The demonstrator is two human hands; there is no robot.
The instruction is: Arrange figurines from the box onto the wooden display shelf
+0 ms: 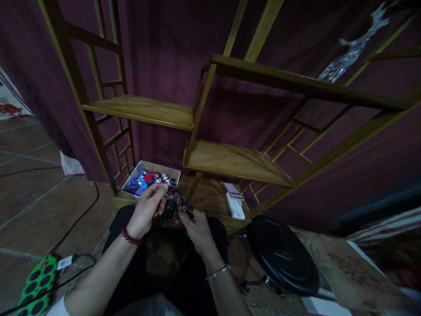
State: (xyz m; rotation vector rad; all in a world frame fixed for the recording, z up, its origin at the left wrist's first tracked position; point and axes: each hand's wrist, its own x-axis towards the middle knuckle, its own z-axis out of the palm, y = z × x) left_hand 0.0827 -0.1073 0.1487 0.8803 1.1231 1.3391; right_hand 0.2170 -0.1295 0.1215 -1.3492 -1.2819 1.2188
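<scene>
Between my two hands is a bundle of dark brown and greenish twisted strands, its exact kind too dim to make out. My left hand pinches its left end, thumb and fingers together. My right hand grips the other end, lower and to the right. Just beyond my left hand, a shallow white box holds several small purple, red, blue and white figures or caps. The bundle partly covers the box's near right corner.
A wooden display shelf stands ahead, its boards at different heights. On its low board lie a phone and a white packet. A black round stool is at right. A green power strip with cables lies on the floor at left.
</scene>
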